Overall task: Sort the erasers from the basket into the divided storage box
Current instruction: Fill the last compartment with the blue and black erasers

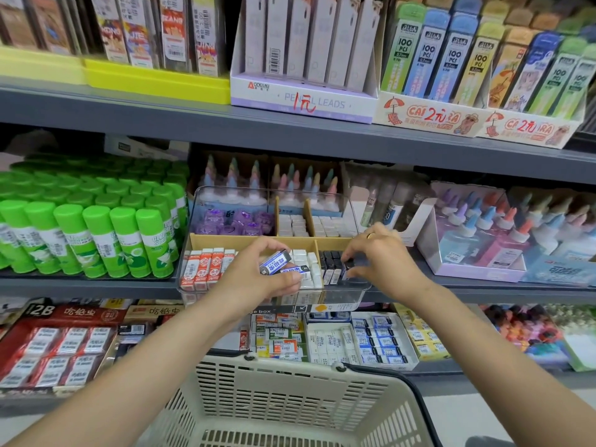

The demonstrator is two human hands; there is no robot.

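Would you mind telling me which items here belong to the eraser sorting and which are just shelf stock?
Part of the job:
- divided storage box
- blue-sleeved erasers held by left hand
- black erasers under right hand
- basket

Just shelf stock:
- green glue sticks
- pencil leads boxes
- glue bottles

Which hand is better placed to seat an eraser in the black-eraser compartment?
Right hand: its fingertips are already in the black-eraser compartment; the left hand grips blue-sleeved erasers over the white ones.

Stationery shop, price-marked shelves (290,130), glue sticks (96,233), pencil leads (306,59)
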